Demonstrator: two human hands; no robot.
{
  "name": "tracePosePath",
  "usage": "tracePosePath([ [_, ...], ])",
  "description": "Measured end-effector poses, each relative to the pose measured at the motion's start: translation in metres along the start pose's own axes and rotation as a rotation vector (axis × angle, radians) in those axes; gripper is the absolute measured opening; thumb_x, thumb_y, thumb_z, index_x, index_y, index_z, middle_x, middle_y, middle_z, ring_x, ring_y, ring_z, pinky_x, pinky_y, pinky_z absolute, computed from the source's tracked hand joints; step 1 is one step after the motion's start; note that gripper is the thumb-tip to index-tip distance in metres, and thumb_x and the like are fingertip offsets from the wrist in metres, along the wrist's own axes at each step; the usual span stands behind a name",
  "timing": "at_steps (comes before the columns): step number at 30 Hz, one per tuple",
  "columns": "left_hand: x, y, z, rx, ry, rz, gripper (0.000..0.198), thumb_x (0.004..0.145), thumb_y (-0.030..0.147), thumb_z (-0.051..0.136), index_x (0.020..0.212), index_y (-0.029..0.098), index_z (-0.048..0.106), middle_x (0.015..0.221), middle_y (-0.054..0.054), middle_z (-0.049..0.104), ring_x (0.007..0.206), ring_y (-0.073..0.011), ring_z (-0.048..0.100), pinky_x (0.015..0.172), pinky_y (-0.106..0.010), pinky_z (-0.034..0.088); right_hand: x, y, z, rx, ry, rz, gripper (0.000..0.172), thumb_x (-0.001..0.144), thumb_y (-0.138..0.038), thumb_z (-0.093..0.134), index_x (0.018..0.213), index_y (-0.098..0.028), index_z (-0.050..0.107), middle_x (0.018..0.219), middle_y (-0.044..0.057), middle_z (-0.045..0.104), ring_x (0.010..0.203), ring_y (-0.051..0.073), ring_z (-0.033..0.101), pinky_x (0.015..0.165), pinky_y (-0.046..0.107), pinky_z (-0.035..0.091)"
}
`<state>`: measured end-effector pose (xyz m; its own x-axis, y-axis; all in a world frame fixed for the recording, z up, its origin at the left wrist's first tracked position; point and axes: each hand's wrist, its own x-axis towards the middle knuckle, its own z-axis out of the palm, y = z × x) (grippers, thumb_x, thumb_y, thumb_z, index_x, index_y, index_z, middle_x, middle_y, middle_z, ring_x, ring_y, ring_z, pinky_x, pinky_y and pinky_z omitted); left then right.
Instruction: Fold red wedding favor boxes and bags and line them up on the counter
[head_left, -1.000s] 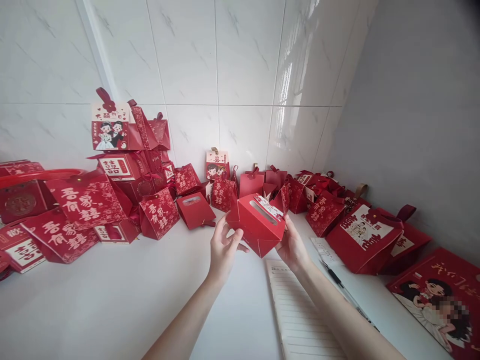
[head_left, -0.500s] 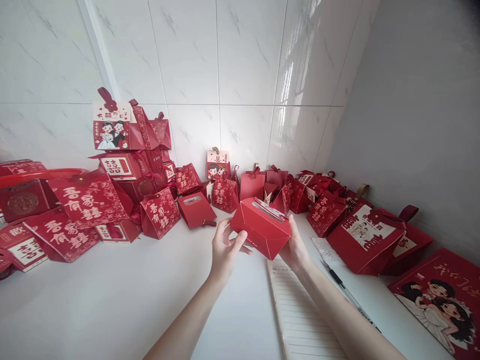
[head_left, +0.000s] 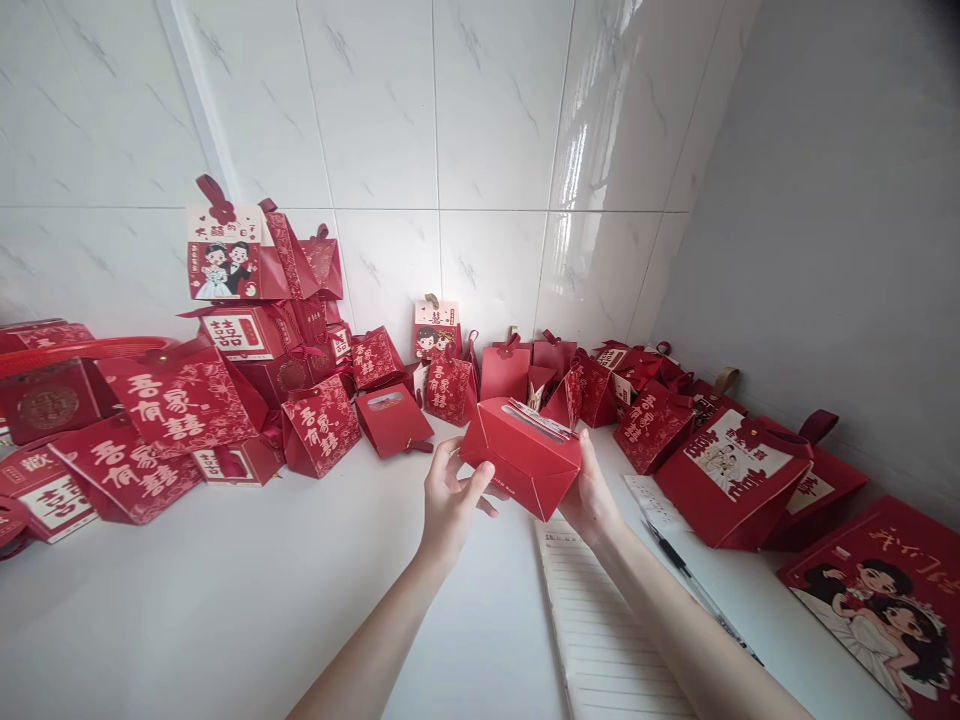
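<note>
Between my hands, above the white tabletop, is a red gift box (head_left: 521, 455) with a slot in its top face and small pale lettering low on its near side. My left hand (head_left: 456, 497) grips its left end, thumb on the near side and fingers curled beneath. At the right end my right hand (head_left: 589, 495) holds the box, fingertips against its side; part of that grip is hidden behind the box. Under my right forearm lies a lined notebook (head_left: 589, 620). A black pen (head_left: 671, 548) rests to the right of that arm.
Stacked red gift boxes (head_left: 251, 335) stand at the back left, near a red basket rim (head_left: 112, 347). More boxes line the wall, among them a flat-sided red box (head_left: 394, 420). Large boxes (head_left: 731, 470) and a red booklet with a cartoon couple (head_left: 874, 600) are on the right.
Almost nothing differs. The box has tipped very slightly between my hands, and both hands keep their hold in the same place.
</note>
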<state>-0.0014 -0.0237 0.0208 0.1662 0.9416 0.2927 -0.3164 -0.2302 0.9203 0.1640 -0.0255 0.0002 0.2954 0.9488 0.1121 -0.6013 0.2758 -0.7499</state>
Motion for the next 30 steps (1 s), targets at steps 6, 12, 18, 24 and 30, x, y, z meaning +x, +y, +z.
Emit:
tracePosePath([
  [6, 0.001, -0.003, -0.003, -0.050, -0.018, 0.016, 0.045, 0.071, 0.045, 0.066, 0.103, 0.020, 0.048, 0.095, -0.005, 0.064, 0.072, -0.0189, 0.067, 0.042, -0.024, 0.054, 0.000, -0.001, 0.000, 0.039, -0.058, 0.111, 0.057, 0.074, -0.065, 0.063, 0.109, -0.020, 0.063, 0.094, 0.004, 0.069, 0.081, 0.021, 0.064, 0.066, 0.028, 0.051],
  [12, 0.001, -0.006, -0.006, -0.111, -0.069, 0.016, 0.042, 0.072, 0.046, 0.063, 0.100, 0.020, 0.046, 0.100, -0.005, 0.062, 0.070, -0.0172, 0.067, 0.046, -0.026, 0.056, -0.003, -0.003, 0.002, 0.007, -0.064, 0.087, 0.056, 0.072, -0.066, 0.064, 0.105, -0.020, 0.066, 0.086, 0.003, 0.070, 0.070, 0.020, 0.061, 0.057, 0.027, 0.047],
  [18, 0.001, -0.006, -0.007, -0.102, -0.071, 0.024, 0.038, 0.073, 0.044, 0.061, 0.098, 0.020, 0.044, 0.098, -0.004, 0.061, 0.069, -0.0160, 0.066, 0.046, -0.024, 0.054, -0.005, -0.005, 0.001, -0.025, -0.102, 0.084, 0.052, 0.076, -0.066, 0.062, 0.105, -0.023, 0.065, 0.087, 0.003, 0.070, 0.068, 0.021, 0.061, 0.060, 0.030, 0.047],
  [24, 0.003, -0.009, -0.008, -0.122, -0.079, 0.034, 0.034, 0.074, 0.042, 0.057, 0.096, 0.020, 0.043, 0.084, -0.001, 0.061, 0.064, -0.0157, 0.065, 0.045, -0.024, 0.052, -0.004, -0.003, 0.000, 0.003, -0.123, 0.033, 0.049, 0.074, -0.065, 0.064, 0.104, -0.027, 0.064, 0.079, 0.002, 0.068, 0.066, 0.021, 0.060, 0.059, 0.032, 0.048],
  [30, 0.005, -0.012, -0.010, -0.155, -0.056, 0.043, 0.030, 0.072, 0.038, 0.054, 0.094, 0.020, 0.044, 0.081, 0.001, 0.057, 0.062, -0.0150, 0.063, 0.044, -0.024, 0.051, -0.005, -0.005, 0.001, 0.092, -0.154, 0.051, 0.042, 0.068, -0.059, 0.074, 0.097, -0.030, 0.065, 0.071, -0.003, 0.064, 0.054, 0.015, 0.052, 0.050, 0.026, 0.042],
])
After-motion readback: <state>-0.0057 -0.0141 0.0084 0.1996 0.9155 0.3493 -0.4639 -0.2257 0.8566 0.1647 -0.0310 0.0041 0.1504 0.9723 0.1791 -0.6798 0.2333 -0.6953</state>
